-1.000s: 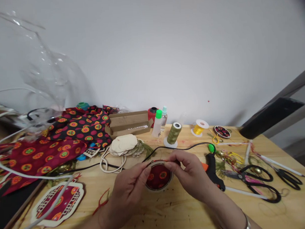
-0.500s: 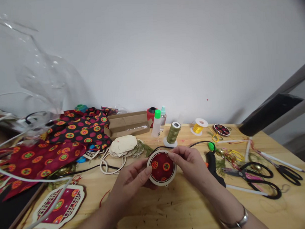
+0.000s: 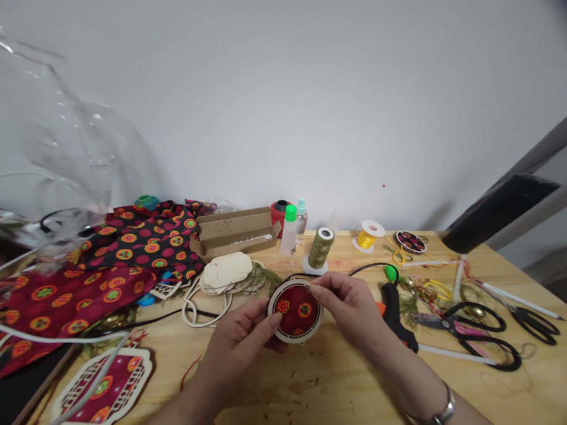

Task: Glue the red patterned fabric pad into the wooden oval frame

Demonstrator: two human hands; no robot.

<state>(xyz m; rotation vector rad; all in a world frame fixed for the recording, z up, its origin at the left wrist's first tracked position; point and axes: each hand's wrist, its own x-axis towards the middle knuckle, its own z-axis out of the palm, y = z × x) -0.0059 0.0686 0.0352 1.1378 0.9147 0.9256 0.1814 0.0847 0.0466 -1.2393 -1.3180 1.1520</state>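
Observation:
Between my hands, above the wooden table, is a round ornament (image 3: 297, 312) with a pale wooden ring around dark red patterned fabric. My left hand (image 3: 245, 335) grips its left edge, thumb on the front and fingers behind. At the upper right rim my right hand (image 3: 347, 300) pinches it between thumb and fingers. Just beyond it stands a spool of olive thread (image 3: 320, 248). A black glue gun (image 3: 395, 314) lies close to my right forearm, with a white glue stick (image 3: 453, 353) behind it.
Patterned fabric (image 3: 140, 242), pale wooden plaques (image 3: 225, 271) and a cardboard box (image 3: 235, 233) fill the left and back. A framed fabric ornament (image 3: 103, 389) lies front left under a white cable. Scissors (image 3: 485, 329) and yellow thread (image 3: 367, 239) are on the right. A wall rises behind.
The view has shifted slightly, so most things sit a little further left. Both hands keep their hold on the round ornament, which shows almost the same tilt.

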